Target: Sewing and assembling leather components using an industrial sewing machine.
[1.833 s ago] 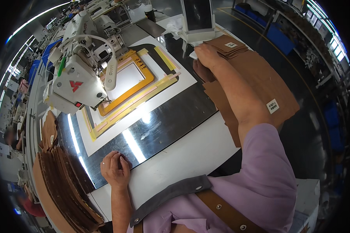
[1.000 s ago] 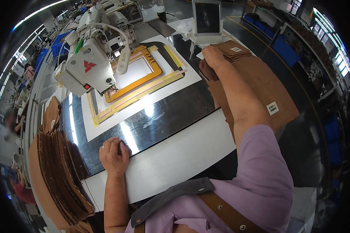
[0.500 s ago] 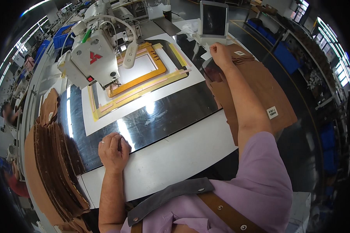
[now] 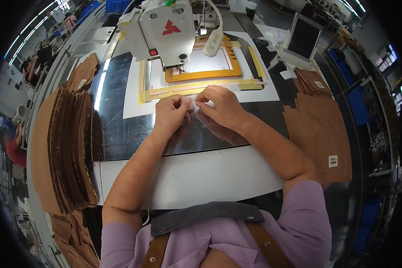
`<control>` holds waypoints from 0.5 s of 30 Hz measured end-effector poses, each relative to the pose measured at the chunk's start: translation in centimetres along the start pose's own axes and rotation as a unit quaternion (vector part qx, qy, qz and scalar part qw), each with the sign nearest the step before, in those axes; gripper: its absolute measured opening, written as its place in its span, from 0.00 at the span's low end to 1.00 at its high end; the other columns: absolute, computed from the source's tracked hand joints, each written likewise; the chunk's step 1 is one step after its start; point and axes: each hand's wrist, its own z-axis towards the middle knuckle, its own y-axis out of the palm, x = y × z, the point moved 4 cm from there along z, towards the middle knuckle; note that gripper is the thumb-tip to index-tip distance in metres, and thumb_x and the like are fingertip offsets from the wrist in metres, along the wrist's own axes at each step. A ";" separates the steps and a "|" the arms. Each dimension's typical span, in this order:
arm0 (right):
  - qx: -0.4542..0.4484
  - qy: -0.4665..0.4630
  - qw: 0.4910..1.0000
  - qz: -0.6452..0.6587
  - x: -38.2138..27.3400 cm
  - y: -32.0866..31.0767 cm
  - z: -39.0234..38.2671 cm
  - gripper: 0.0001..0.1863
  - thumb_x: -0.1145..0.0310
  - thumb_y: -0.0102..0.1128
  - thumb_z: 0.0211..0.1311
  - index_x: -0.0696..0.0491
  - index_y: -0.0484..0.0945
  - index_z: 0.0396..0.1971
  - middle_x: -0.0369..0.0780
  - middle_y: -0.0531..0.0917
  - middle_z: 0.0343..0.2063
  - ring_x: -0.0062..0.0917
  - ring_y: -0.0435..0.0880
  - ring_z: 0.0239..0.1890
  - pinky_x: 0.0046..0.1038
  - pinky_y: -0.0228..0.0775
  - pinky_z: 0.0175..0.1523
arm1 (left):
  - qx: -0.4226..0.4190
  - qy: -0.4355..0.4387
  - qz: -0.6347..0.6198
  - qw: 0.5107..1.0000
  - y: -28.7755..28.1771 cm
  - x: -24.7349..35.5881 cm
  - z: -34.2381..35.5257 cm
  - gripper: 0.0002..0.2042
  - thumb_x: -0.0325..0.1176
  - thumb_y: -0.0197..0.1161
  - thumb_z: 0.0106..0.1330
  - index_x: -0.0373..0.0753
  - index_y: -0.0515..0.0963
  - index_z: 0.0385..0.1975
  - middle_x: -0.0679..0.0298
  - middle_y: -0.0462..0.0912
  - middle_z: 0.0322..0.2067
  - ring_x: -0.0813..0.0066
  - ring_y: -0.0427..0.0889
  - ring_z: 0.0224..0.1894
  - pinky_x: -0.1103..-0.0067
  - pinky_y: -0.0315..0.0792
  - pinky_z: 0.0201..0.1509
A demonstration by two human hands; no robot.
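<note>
My left hand (image 4: 170, 114) and my right hand (image 4: 222, 107) are close together over the dark shiny plate (image 4: 134, 138), just in front of a sewing machine's clamp. Both are closed, with thumb and fingers pinched. Between the fingertips shows a small whitish piece (image 4: 192, 106), too small to tell its kind. Beyond my hands lies a white sheet (image 4: 134, 105) with a yellow-taped frame (image 4: 165, 91). An orange clamp frame (image 4: 205, 77) sits under the white sewing machine head (image 4: 165, 31).
Brown fabric pieces stand stacked on the left (image 4: 60, 147). More brown fabric panels (image 4: 317, 129) with a white label lie on the right. A tilted screen (image 4: 303, 38) stands at the back right, beside crumpled white material (image 4: 272, 40). A white table edge (image 4: 201, 178) runs before me.
My right hand has come from beside the screen to the middle, in front of the machine. My left hand has moved forward and right from the near edge to meet it. The view has shifted.
</note>
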 end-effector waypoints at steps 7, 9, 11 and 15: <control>-0.034 -0.086 0.992 -0.088 1.9 -0.6 -1.7 0.23 0.63 0.67 0.60 0.58 0.79 0.53 0.47 0.82 0.54 0.40 0.78 0.61 0.38 0.69 0.67 | 0.103 0.104 0.185 0.972 -2.5 0.0 3.0 0.12 0.38 0.67 0.65 0.32 0.86 0.33 0.60 0.85 0.20 0.72 0.82 0.22 0.76 0.73 0.30; -0.044 -0.074 0.991 -0.106 2.2 -0.7 -1.6 0.24 0.62 0.67 0.60 0.59 0.80 0.53 0.47 0.81 0.57 0.40 0.75 0.65 0.38 0.66 0.71 | 0.099 0.088 0.206 0.970 -2.5 -0.4 3.6 0.11 0.38 0.67 0.64 0.36 0.87 0.34 0.60 0.86 0.23 0.68 0.84 0.25 0.73 0.75 0.34; -0.029 -0.093 0.982 -0.164 2.0 -0.7 -1.8 0.24 0.60 0.68 0.59 0.59 0.80 0.52 0.47 0.82 0.56 0.39 0.77 0.64 0.39 0.68 0.69 | 0.119 0.133 0.238 0.955 -2.4 0.0 3.3 0.11 0.39 0.69 0.65 0.36 0.88 0.32 0.67 0.80 0.17 0.78 0.77 0.21 0.63 0.69 0.67; -0.010 -0.109 0.979 -0.169 1.8 -0.9 -2.0 0.25 0.53 0.66 0.63 0.60 0.82 0.48 0.48 0.83 0.54 0.37 0.77 0.64 0.37 0.67 0.69 | 0.140 0.143 0.242 0.949 -2.5 0.4 3.3 0.09 0.39 0.69 0.64 0.40 0.88 0.34 0.64 0.80 0.20 0.68 0.78 0.22 0.63 0.78 0.47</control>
